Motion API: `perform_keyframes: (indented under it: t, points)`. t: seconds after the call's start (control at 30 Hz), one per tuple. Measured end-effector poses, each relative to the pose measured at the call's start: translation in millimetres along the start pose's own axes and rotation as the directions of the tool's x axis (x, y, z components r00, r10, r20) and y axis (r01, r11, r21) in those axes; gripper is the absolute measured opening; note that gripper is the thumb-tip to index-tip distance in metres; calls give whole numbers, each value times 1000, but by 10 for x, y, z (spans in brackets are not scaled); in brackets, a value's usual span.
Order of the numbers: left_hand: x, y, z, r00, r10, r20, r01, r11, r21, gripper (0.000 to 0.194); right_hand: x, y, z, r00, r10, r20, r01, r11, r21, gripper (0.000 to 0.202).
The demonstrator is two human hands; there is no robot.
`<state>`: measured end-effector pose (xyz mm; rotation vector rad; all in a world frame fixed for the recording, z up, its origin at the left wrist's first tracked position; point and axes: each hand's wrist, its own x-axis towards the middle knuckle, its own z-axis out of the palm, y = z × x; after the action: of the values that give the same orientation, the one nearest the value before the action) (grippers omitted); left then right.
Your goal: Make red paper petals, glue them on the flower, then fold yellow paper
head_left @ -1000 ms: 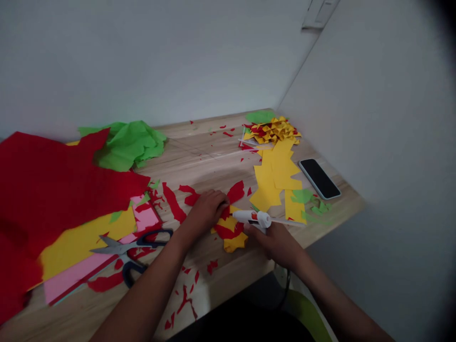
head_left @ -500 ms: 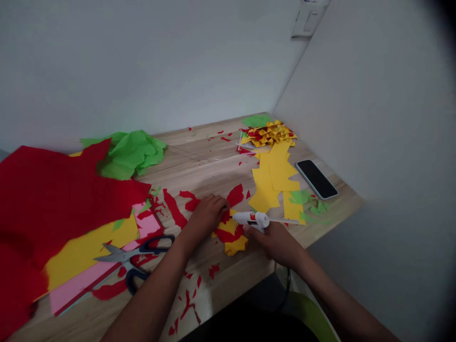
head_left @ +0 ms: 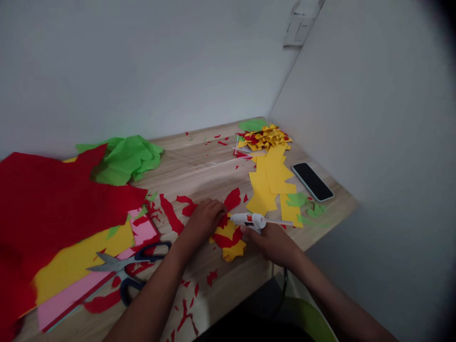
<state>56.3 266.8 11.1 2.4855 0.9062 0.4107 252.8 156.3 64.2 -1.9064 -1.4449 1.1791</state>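
Note:
A white glue gun [head_left: 249, 220] with a clear stick out of its back is held in my right hand [head_left: 272, 242], fingers wrapped round the handle. Its nozzle points left and touches or nearly touches a red and yellow paper piece [head_left: 230, 237] on the table. My left hand [head_left: 206, 218] has its fingers curled together at the upper left edge of that piece, pinching the red paper there. The fingertips are partly hidden behind the hand.
Blue-handled scissors [head_left: 123, 268] lie left of my forearm on pink and yellow sheets. Large red paper [head_left: 71, 204] and crumpled green paper [head_left: 128, 159] cover the left. Yellow cutouts [head_left: 272, 175], a folded paper cluster [head_left: 269, 137] and a phone [head_left: 313, 181] sit right. Red scraps surround my hands.
The view has shifted a little, so the table items appear slightly lower and further left. Both hands keep nearly the same pose at the paper piece.

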Motion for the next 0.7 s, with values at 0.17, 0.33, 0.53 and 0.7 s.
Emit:
perform_keyframes:
  t: [0.17, 0.33, 0.53, 0.7]
  points:
    - [5, 4, 0, 1000, -4, -8, 4, 1000, -11, 14, 0, -3, 14, 998, -57, -16, 57, 998, -27, 27]
    - [-2, 11, 2, 1000, -11, -10, 11, 1000, -24, 13, -22, 56, 21, 999, 15, -39, -14, 1000, 27, 34]
    - [-37, 21, 19, 996, -66, -52, 64, 997, -45, 10, 53, 228, 21, 971, 96, -220, -6, 926, 377, 41]
    - [-23, 44, -10, 1000, 6, -13, -7, 999, -51, 18, 193, 356, 175, 924, 83, -373, 108, 880, 463, 42]
